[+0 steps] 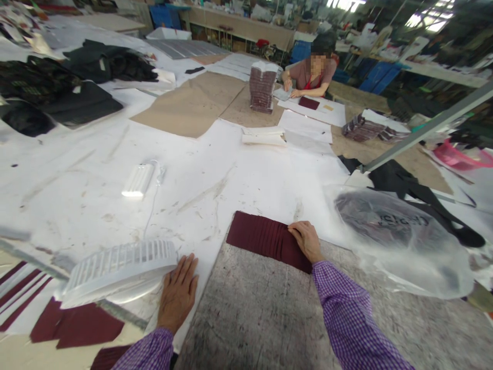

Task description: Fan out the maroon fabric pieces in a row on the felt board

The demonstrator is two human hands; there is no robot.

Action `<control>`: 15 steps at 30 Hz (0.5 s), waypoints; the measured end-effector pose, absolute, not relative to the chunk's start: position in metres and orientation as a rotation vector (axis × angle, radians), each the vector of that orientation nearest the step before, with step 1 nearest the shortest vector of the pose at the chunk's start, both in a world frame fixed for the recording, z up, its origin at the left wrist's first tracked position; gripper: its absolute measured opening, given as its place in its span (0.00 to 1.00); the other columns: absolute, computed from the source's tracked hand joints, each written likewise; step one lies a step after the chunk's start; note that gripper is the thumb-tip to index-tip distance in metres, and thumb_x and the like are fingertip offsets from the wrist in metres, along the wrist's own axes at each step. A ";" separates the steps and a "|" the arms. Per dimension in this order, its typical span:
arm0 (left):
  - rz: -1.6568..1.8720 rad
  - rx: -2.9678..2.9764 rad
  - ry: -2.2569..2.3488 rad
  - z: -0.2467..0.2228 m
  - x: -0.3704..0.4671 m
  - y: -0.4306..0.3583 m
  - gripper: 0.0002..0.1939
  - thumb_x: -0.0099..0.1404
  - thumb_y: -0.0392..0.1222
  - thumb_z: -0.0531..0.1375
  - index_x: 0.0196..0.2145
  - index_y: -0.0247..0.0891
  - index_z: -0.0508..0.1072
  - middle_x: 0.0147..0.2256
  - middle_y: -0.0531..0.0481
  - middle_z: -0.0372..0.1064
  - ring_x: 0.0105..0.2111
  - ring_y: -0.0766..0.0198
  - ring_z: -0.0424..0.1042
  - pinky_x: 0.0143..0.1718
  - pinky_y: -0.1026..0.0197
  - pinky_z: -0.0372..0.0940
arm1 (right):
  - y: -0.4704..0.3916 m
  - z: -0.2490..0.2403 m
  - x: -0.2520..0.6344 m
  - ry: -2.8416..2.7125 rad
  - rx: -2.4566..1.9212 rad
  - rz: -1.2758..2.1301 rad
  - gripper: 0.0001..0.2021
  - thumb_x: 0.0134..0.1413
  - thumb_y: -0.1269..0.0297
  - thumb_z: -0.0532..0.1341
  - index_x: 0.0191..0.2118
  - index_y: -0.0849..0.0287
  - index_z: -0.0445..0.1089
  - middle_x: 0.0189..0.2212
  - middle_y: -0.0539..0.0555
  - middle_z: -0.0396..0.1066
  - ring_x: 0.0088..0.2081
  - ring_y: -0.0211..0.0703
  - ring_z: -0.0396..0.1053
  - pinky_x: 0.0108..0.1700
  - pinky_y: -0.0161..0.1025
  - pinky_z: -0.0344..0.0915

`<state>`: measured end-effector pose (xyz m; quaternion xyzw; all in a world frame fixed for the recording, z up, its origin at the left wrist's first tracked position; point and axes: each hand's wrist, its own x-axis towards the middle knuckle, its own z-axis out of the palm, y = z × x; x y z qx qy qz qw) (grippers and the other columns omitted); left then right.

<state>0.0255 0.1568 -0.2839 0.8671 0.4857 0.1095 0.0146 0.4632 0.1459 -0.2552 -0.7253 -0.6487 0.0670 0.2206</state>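
Note:
A maroon pleated fabric piece (pixel 265 237) lies at the far end of a grey, stained board (pixel 254 313). My right hand (pixel 307 240) is at its right part, fingers bent together on the upper edge; the palm side is hidden. Flat on the white table covering, left of the board, my left hand (pixel 179 290) rests with its fingers out and holds nothing. Close to those fingers stands a white fan with a slatted grille (pixel 123 267), its cord running back over the table.
A white lamp-like device (pixel 137 180) sits at left. On the right are a clear plastic bag (pixel 404 241) and a slanted metal bar (pixel 427 128). A co-worker (pixel 314 72) works across the table beside stacked maroon pieces (pixel 262 90). Maroon fabric pieces (pixel 77 321) lie lower left.

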 end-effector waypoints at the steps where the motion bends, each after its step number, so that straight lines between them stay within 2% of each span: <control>1: 0.341 2.702 1.511 -0.284 0.025 0.157 0.30 0.65 0.41 0.51 0.64 0.39 0.48 0.61 0.45 0.59 0.62 0.53 0.54 0.59 0.47 0.49 | 0.147 -0.255 0.462 -1.810 -2.005 0.193 0.10 0.62 0.60 0.53 0.35 0.56 0.71 0.34 0.55 0.74 0.40 0.50 0.65 0.43 0.46 0.60; 15: 0.332 2.711 1.520 -0.282 0.027 0.157 0.26 0.66 0.40 0.51 0.61 0.36 0.55 0.60 0.46 0.60 0.61 0.54 0.54 0.58 0.49 0.49 | 0.151 -0.272 0.461 -1.851 -2.017 0.124 0.11 0.63 0.62 0.51 0.35 0.57 0.69 0.34 0.56 0.73 0.38 0.49 0.65 0.41 0.44 0.59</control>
